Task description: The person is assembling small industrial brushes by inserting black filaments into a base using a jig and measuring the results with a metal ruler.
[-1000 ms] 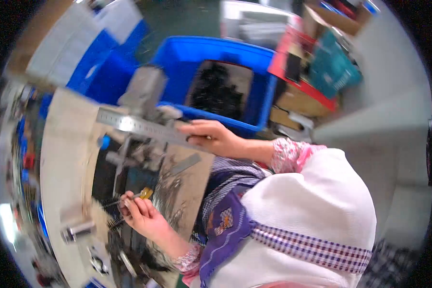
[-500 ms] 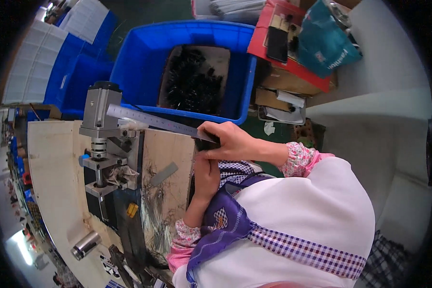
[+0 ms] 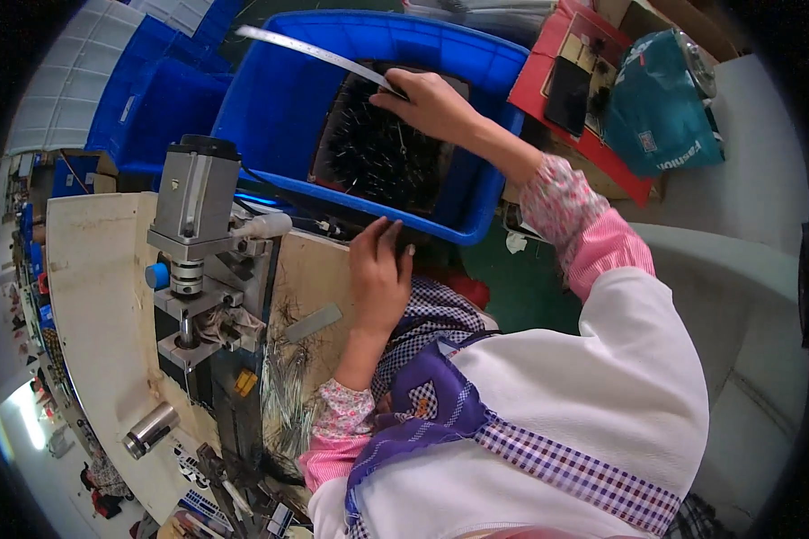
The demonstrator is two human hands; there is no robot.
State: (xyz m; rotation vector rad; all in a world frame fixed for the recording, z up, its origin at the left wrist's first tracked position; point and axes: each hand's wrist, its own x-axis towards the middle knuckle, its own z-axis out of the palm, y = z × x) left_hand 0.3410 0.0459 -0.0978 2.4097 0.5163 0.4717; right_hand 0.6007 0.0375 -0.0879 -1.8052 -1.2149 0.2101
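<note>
My right hand (image 3: 436,106) is closed on one end of a steel ruler (image 3: 310,49), which points out to the left above a large blue bin (image 3: 270,85). Inside that bin, below the hand, lies a pile of black bristly pieces (image 3: 377,148) on a brownish liner. My left hand (image 3: 382,278) is between the wooden bench (image 3: 319,260) and the near side of the bin. Its fingers are apart, and nothing shows in them. I cannot tell whether its fingertips touch the bin.
On the bench stand a grey motor unit (image 3: 193,193), a flat grey bar (image 3: 313,322), thin metal wires (image 3: 292,400), a yellow block (image 3: 245,383) and a metal cylinder (image 3: 151,429). Beyond the bin to the right, a black phone (image 3: 566,97) and teal bag (image 3: 661,108) rest on a red board.
My hands, close together before, have parted. The right one has moved away over the bin with the ruler. My left hand has moved slightly forward and its fingers have spread.
</note>
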